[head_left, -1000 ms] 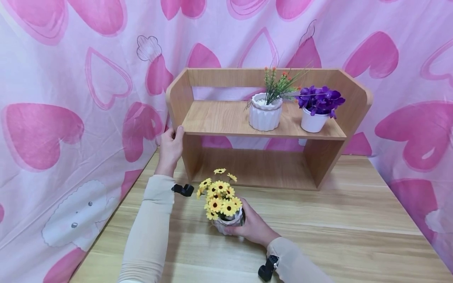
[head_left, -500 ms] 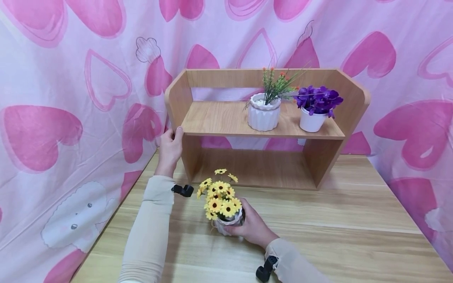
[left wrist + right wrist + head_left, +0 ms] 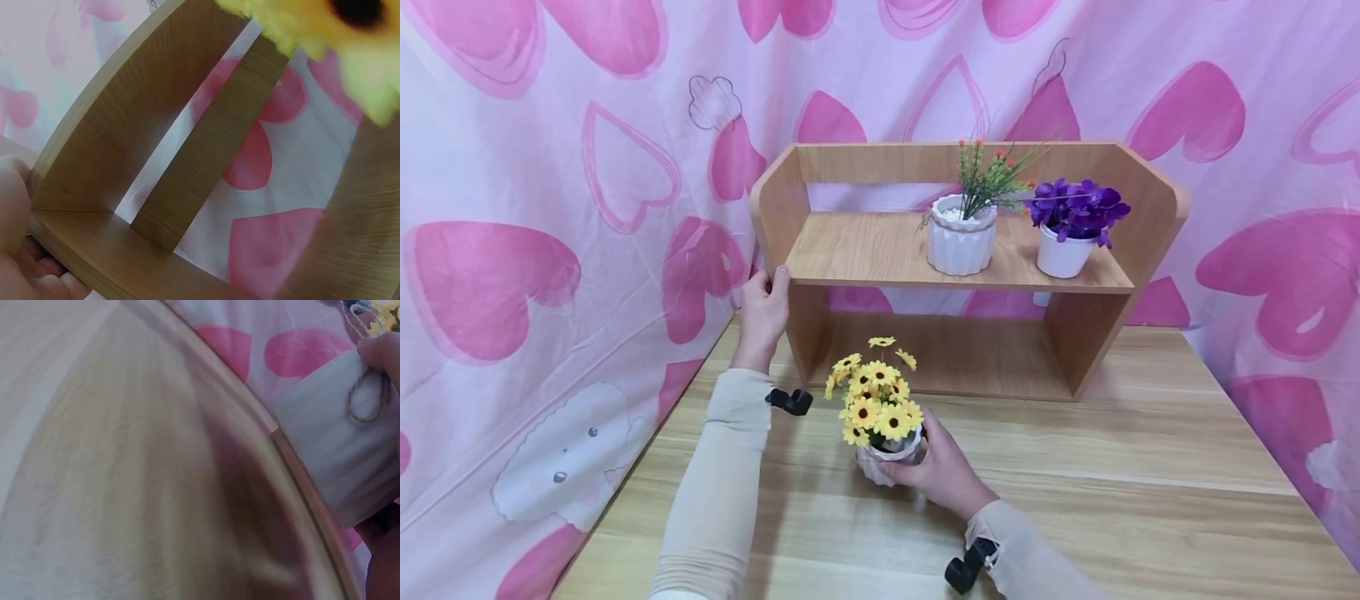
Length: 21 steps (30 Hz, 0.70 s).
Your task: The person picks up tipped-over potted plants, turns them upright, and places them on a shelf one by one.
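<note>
Half the white pot [image 3: 887, 461] hides behind right-hand fingers [image 3: 917, 467].

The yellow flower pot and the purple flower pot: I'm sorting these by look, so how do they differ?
The yellow flower pot stands on the table, gripped by the right hand; the purple flower pot stands untouched on the shelf. One is ribbed with twine, the other smooth. Both are small and white.

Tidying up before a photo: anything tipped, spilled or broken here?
Nothing stands out. Both pots sit upright on the shelf; the right hand holds the sunflower pot upright.
</note>
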Tool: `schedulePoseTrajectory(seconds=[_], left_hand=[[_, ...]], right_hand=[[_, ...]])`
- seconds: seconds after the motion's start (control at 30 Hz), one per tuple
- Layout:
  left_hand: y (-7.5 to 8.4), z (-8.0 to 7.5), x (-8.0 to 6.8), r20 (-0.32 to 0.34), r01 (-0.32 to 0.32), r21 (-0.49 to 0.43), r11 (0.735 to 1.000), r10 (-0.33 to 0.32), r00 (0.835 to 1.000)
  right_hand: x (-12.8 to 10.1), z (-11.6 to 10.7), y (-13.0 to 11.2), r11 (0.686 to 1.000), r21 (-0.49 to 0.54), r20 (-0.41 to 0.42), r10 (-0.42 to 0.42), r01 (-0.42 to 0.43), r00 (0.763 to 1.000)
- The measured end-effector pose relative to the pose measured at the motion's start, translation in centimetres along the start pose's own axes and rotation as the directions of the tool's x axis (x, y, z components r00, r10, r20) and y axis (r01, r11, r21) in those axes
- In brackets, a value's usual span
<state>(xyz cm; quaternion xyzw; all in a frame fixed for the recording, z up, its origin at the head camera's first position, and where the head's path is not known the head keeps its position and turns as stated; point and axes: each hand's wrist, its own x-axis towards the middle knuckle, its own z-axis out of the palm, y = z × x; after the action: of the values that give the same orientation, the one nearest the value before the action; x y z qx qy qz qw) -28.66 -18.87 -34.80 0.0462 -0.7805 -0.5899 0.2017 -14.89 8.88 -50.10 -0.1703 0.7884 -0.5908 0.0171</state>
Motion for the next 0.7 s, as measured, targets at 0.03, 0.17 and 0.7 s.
schedulePoseTrajectory(seconds=[0.03, 0.17, 0.7], left_hand=[[0.0, 0.0, 0.0, -0.001, 0.0, -0.001, 1.0, 0.0, 1.0], [0.2, 0.0, 0.1, -0.001, -0.004, -0.012, 1.0, 0.004, 1.0], [0.2, 0.0, 0.0, -0.011, -0.024, -0.01, 1.0, 0.024, 1.0]], right_hand=[[0.1, -0.1, -0.3, 1.0, -0.01, -0.004, -0.009, 0.009, 1.0], [0.5, -0.6, -1.4, 0.999, -0.032, -0.01, -0.042, 0.041, 0.999], [2.9, -3.1, -7.0, 0.996, -0.041, -0.064, -0.084, 0.081, 0.994]])
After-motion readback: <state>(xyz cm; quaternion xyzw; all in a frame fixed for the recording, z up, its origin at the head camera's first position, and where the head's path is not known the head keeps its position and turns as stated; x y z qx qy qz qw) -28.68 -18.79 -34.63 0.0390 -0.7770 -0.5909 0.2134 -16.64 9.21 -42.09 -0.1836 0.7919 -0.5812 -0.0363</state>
